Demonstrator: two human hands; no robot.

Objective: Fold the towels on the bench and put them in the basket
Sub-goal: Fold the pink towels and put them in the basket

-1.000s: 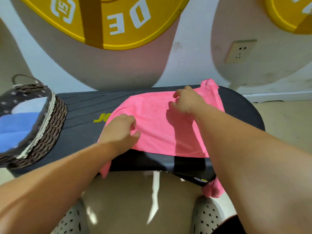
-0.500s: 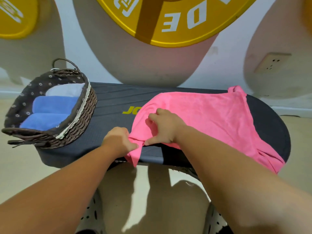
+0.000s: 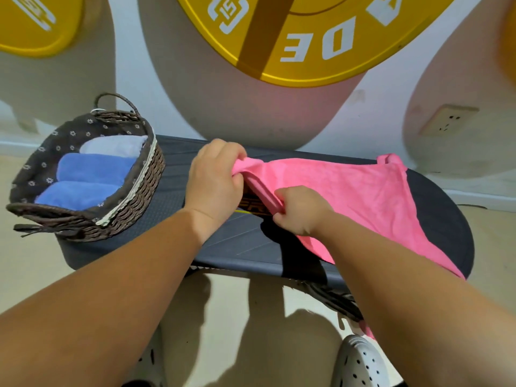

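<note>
Now both the left hand (image 3: 213,181) and right hand (image 3: 300,209) clench the pink towel's (image 3: 363,196) left edge, lifted off the desk (image 3: 173,219) where it lay flat a moment ago. A fold looks underway; the basket (image 3: 134,202) waits just left, holding folded towels.

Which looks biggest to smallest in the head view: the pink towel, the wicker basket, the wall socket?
1. pink towel
2. wicker basket, somewhat smaller
3. wall socket, clearly smallest, though it sits farther from the camera.
</note>
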